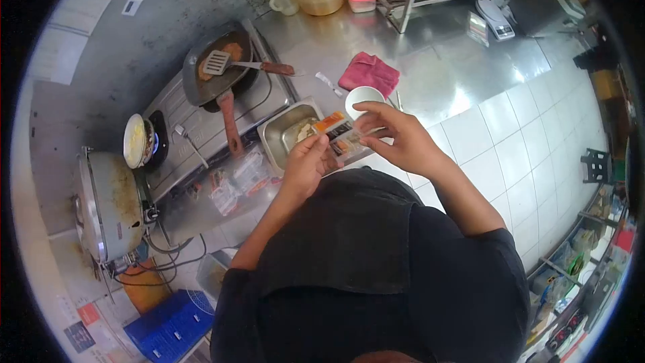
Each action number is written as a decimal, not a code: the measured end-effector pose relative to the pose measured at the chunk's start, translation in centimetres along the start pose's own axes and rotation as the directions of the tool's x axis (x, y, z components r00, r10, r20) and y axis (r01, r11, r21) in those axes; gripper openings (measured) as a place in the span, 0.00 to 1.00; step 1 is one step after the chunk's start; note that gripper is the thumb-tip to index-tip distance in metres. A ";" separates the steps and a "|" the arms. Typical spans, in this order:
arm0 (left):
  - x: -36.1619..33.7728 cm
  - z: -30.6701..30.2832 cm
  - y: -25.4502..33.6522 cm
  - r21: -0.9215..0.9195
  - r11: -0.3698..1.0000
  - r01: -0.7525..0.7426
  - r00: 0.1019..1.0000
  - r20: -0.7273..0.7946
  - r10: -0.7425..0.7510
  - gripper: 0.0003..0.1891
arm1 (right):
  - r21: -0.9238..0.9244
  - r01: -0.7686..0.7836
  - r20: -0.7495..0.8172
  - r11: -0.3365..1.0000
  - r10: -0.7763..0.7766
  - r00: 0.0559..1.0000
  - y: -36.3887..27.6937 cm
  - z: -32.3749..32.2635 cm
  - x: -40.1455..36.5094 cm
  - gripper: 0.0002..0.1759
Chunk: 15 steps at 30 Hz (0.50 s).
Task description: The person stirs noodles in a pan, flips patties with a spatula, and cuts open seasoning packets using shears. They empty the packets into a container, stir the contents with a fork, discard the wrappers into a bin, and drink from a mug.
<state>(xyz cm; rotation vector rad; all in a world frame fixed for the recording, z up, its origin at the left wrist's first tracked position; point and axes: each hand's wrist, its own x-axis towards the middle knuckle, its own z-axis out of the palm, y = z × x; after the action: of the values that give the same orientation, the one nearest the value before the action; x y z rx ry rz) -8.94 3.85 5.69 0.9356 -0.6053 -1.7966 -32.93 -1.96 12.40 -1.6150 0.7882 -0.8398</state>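
One packet (338, 132) is gripped by two hands: left hand (306, 165) pinched on its 7 o'clock end, right hand (398, 140) pinched on its 3 o'clock edge. Packet: clear film, orange label strip, dark print, held above one steel tray (277, 136). One white bowl (363, 97) is seen at 12 o'clock, one pink cloth (369, 72) beyond it. One pan (213, 84) with one spatula (218, 62) is seen at 10 o'clock.

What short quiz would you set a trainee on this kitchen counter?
1. True or false: the spatula rests on the frying pan.
2. Which colour is the cloth: A blue, B pink, C green?
3. Fill in: the left hand and the right hand together hold a ___.
Key: 1 true; 2 B; 3 packet.
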 end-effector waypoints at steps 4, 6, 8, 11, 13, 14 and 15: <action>0.9 -0.3 -0.1 -0.312 0.950 -0.011 0.997 0.066 0.033 0.15 | -0.311 -0.129 -0.278 0.941 0.039 0.960 3.5 -3.7 -1.4 0.22; 1.0 0.9 0.2 -0.334 0.942 -0.029 0.999 0.007 0.033 0.14 | -0.659 -0.358 -0.412 0.662 0.081 0.908 8.4 -5.3 -2.8 0.17; 1.4 1.5 0.5 -0.397 0.913 -0.088 0.996 -0.045 0.076 0.11 | -0.692 -0.432 -0.426 0.578 0.156 0.891 11.2 -5.2 -4.2 0.18; 2.6 -0.7 -0.3 -0.445 0.894 -0.055 0.978 0.157 0.138 0.08 | -0.715 -0.562 -0.488 0.416 0.279 0.827 12.3 -3.4 -5.0 0.21; 2.8 -0.3 0.0 -0.435 0.896 -0.087 0.976 0.142 0.164 0.08 | -0.728 -0.564 -0.490 0.389 0.279 0.826 12.8 -3.0 -5.0 0.21; 2.9 -0.2 0.0 -0.422 0.901 -0.101 0.976 0.132 0.171 0.07 | -0.712 -0.587 -0.500 0.384 0.310 0.809 13.6 -3.2 -5.1 0.22; 3.0 -0.2 0.2 -0.439 0.893 -0.102 0.972 0.149 0.184 0.07 | -0.695 -0.612 -0.510 0.378 0.342 0.790 14.3 -3.4 -5.1 0.23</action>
<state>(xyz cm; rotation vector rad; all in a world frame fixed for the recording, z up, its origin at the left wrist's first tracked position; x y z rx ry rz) -9.36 1.00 4.74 0.4133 -0.3570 -1.7942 -39.47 -1.98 -1.77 -1.8938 2.0264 -0.1954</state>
